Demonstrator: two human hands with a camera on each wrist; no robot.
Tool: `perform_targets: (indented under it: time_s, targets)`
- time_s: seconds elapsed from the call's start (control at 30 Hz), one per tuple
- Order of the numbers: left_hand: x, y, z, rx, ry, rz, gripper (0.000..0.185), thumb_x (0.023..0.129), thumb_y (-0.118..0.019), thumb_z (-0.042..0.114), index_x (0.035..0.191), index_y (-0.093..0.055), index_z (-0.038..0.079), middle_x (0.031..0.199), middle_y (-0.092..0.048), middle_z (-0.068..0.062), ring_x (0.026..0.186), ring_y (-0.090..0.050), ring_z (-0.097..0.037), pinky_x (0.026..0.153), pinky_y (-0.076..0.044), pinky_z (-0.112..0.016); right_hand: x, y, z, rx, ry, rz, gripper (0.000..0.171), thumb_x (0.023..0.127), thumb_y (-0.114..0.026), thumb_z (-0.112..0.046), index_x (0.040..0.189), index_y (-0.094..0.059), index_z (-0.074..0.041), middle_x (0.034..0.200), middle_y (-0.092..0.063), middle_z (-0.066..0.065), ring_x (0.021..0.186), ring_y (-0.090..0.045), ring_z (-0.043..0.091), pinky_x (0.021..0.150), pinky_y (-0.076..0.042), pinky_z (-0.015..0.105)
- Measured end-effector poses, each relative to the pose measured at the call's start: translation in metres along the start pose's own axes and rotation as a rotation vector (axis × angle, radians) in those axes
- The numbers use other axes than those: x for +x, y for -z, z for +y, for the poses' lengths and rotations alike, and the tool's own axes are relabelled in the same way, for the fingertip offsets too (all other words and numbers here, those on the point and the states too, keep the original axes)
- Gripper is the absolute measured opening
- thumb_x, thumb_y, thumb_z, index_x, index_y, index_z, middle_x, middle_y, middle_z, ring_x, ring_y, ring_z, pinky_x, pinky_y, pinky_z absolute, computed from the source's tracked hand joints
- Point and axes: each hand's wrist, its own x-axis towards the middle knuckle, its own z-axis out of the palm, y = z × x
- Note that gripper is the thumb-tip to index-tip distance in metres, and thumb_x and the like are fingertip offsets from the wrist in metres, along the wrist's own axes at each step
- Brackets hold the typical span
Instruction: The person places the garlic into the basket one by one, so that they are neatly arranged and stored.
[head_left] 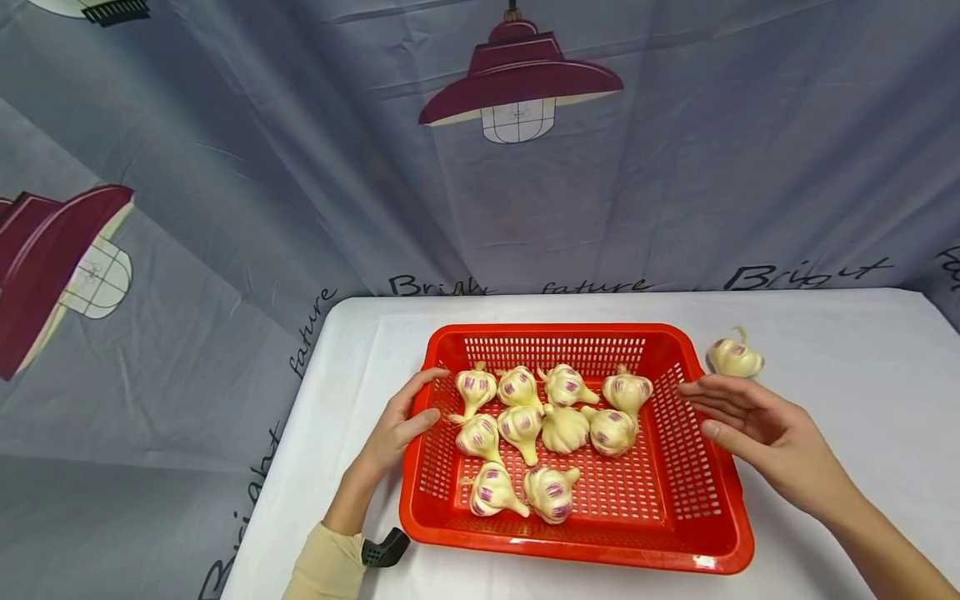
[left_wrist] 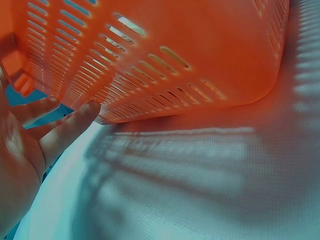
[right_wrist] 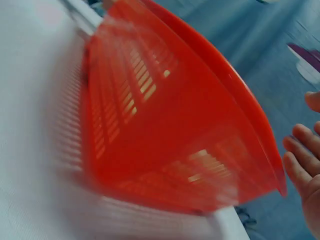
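Two open hands, red basket [head_left: 573, 533] between their fingers [head_left: 420, 392], left touching.

Grey-blue draped backdrop [head_left: 300, 167] printed with maroon lamps [head_left: 519, 79], white-clothed table [head_left: 862, 350] in front

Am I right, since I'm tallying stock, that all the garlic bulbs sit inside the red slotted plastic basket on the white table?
Not all. The head view shows one garlic bulb outside the red slotted plastic basket, on the white table by its far right corner.
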Motion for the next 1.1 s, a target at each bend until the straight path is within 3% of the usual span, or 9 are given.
perform_targets:
  time_s: [0.13, 0.33, 0.53, 0.83, 0.97, 1.1]
  targets:
    - [0.001, 0.000, 0.001, 0.005, 0.003, 0.006, 0.051, 0.096, -0.053, 0.013, 0.146, -0.046, 0.015, 0.144, -0.045, -0.023, 0.116, -0.055, -0.049, 0.078, -0.061, -0.044, -0.013, 0.016, 0.007, 0.058, 0.038, 0.106, 0.051, 0.087, -0.048, 0.030, 0.136, -0.043, 0.019, 0.132, -0.063, 0.016, 0.119, -0.063, 0.019, 0.096, -0.050, 0.023]
    - [0.001, 0.000, -0.001, 0.014, 0.005, 0.007, 0.051, 0.096, -0.052, 0.012, 0.146, -0.046, 0.013, 0.145, -0.044, -0.023, 0.116, -0.055, -0.050, 0.077, -0.061, -0.044, -0.032, 0.034, 0.019, 0.033, -0.056, 0.237, 0.050, 0.092, -0.051, 0.023, 0.140, -0.044, 0.013, 0.132, -0.064, 0.008, 0.118, -0.063, 0.014, 0.092, -0.051, 0.020]
    - [0.000, -0.001, -0.001, 0.015, -0.002, 0.008, 0.051, 0.096, -0.052, 0.011, 0.146, -0.046, 0.013, 0.144, -0.045, -0.023, 0.116, -0.055, -0.050, 0.078, -0.061, -0.043, -0.054, 0.051, 0.047, 0.059, -0.086, 0.311, 0.051, 0.090, -0.053, 0.025, 0.138, -0.047, 0.008, 0.129, -0.066, 0.005, 0.114, -0.065, 0.010, 0.088, -0.052, 0.019]
    - [0.000, -0.001, 0.001, 0.006, -0.001, 0.010, 0.051, 0.095, -0.052, 0.011, 0.146, -0.046, 0.014, 0.143, -0.045, -0.025, 0.114, -0.055, -0.051, 0.076, -0.061, -0.044, -0.084, 0.079, 0.090, -0.109, -0.261, 0.428, 0.058, 0.093, -0.063, 0.011, 0.146, -0.044, -0.005, 0.128, -0.063, -0.012, 0.110, -0.062, -0.003, 0.085, -0.048, 0.008]
    - [0.001, -0.002, 0.001, -0.001, 0.005, 0.006, 0.051, 0.096, -0.052, 0.010, 0.146, -0.046, 0.014, 0.143, -0.044, -0.025, 0.115, -0.054, -0.053, 0.077, -0.061, -0.045, -0.086, 0.086, 0.099, -0.267, -0.334, 0.441, 0.062, 0.096, -0.065, 0.001, 0.151, -0.039, -0.007, 0.127, -0.058, -0.020, 0.109, -0.058, -0.011, 0.082, -0.047, 0.005]
    - [0.001, -0.002, 0.002, 0.002, 0.005, 0.010, 0.051, 0.096, -0.051, 0.009, 0.146, -0.046, 0.014, 0.143, -0.044, -0.025, 0.115, -0.054, -0.053, 0.077, -0.061, -0.044, -0.079, 0.090, 0.102, -0.325, -0.343, 0.439, 0.064, 0.096, -0.066, -0.001, 0.153, -0.037, -0.006, 0.129, -0.055, -0.021, 0.111, -0.056, -0.013, 0.083, -0.046, 0.004]
